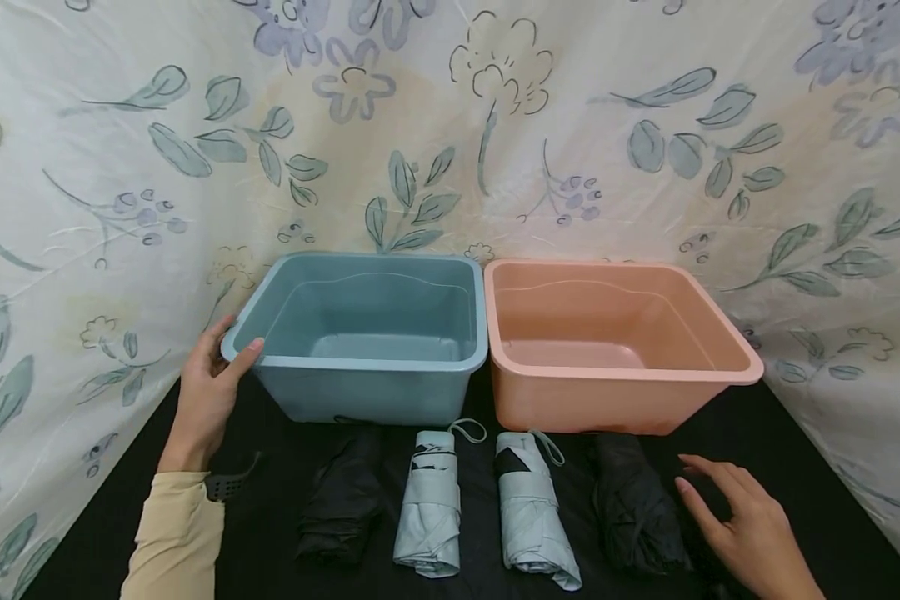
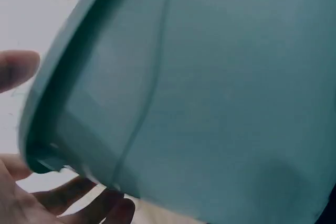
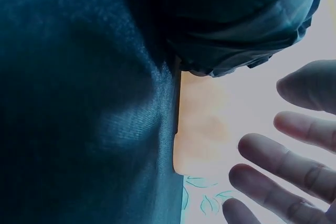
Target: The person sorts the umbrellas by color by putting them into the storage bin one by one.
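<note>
1. Overall, you are working on a black surface (image 1: 262,542), with a pale floral cloth (image 1: 615,50) hung behind and down both sides. Print: grey-green leaves, lilac blooms.

2. Your left hand (image 1: 208,392) grips the near-left corner of the blue bin (image 1: 360,396): thumb over the rim, fingers around the outside. Your left wrist view shows fingertips under that edge. Cream sleeve (image 1: 174,533); dark band (image 1: 227,486) at the wrist.

3. Your right hand (image 1: 750,521) holds nothing; fingers extended and loosely spread, just beside the right black umbrella (image 1: 637,508). Your right wrist view shows a gap between fingertips and folded fabric.

4. Blue bin stands upright at left; the peach bin (image 1: 577,404) stands upright to its right, rims touching or nearly so. Inner floors of both show from above.

5. Four folded umbrellas lie in a row on your side of the bins. Left to right: left black umbrella (image 1: 341,500), left pale umbrella (image 1: 429,512), right pale umbrella (image 1: 532,517), right black umbrella. Both pale ones have cord loops at the bin end.
</note>
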`<action>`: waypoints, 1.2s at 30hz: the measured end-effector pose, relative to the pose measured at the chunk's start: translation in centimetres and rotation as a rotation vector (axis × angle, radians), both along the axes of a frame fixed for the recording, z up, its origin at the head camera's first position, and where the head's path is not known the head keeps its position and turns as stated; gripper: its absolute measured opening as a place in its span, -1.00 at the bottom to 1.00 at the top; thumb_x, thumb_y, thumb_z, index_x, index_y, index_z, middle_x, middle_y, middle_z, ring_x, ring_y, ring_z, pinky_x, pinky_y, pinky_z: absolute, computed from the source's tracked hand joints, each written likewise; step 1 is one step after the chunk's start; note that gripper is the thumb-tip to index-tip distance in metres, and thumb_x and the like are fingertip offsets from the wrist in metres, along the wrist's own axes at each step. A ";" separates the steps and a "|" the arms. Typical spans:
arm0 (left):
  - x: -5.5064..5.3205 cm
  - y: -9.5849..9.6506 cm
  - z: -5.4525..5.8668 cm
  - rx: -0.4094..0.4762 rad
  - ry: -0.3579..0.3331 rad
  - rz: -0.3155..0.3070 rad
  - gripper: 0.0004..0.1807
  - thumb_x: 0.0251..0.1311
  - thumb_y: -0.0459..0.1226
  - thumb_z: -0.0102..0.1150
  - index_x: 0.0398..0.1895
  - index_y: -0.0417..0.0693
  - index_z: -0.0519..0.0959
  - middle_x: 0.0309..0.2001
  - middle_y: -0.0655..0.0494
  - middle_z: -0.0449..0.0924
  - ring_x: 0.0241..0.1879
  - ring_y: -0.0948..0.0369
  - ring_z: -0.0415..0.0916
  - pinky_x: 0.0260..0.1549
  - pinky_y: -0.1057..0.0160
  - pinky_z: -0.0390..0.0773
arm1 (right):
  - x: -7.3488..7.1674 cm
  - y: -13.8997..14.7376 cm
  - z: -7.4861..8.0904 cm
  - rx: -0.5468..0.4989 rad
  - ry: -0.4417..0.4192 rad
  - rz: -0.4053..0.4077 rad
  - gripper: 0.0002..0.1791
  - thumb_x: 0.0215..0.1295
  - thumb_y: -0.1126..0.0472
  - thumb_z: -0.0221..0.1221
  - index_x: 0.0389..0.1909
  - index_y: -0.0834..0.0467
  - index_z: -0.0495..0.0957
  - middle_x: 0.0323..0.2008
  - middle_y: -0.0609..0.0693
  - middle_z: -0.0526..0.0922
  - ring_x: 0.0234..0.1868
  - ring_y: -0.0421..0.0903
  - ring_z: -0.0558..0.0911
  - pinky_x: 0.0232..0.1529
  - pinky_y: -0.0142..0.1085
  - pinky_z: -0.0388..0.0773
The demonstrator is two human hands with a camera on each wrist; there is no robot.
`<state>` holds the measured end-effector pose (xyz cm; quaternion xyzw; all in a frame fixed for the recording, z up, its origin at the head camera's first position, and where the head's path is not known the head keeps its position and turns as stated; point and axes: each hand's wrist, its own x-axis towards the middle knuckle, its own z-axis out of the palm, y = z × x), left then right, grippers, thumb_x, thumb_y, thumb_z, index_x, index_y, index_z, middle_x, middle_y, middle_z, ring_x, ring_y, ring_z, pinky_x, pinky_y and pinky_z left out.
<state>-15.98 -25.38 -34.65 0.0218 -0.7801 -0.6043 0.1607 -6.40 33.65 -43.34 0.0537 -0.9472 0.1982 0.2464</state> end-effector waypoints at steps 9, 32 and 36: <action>-0.7 0.3 -0.9 0.119 0.010 -0.055 -0.12 0.42 -0.21 0.20 0.65 0.02 -0.07 0.58 -0.11 -0.13 0.47 -0.10 -0.04 0.41 -0.14 0.02 | 0.0 -0.2 -0.3 0.001 0.001 0.004 -0.57 0.22 0.27 0.42 0.10 0.22 0.61 -0.16 0.16 0.65 -0.12 0.24 0.60 -0.21 0.25 0.48; -0.9 -0.8 -0.7 0.052 -0.035 -0.108 -0.10 0.42 -0.17 0.21 0.66 0.17 -0.10 0.59 -0.13 -0.12 0.45 -0.10 0.01 0.16 0.46 0.29 | -1.0 -0.8 0.6 -0.173 -0.339 0.035 -0.43 0.44 -0.01 0.25 0.38 0.11 0.42 0.04 0.13 0.65 -0.10 -0.23 0.63 -0.24 -0.37 0.58; -1.1 -0.4 -0.9 0.054 -0.034 -0.095 -0.10 0.42 -0.16 0.21 0.66 0.17 -0.09 0.60 -0.12 -0.13 0.47 -0.11 -0.01 0.33 0.27 0.21 | -1.5 -1.2 1.0 -0.231 -0.534 0.105 -0.29 0.49 -0.08 0.17 0.51 0.10 0.21 0.20 0.28 0.52 0.03 0.11 0.61 -0.15 -0.09 0.62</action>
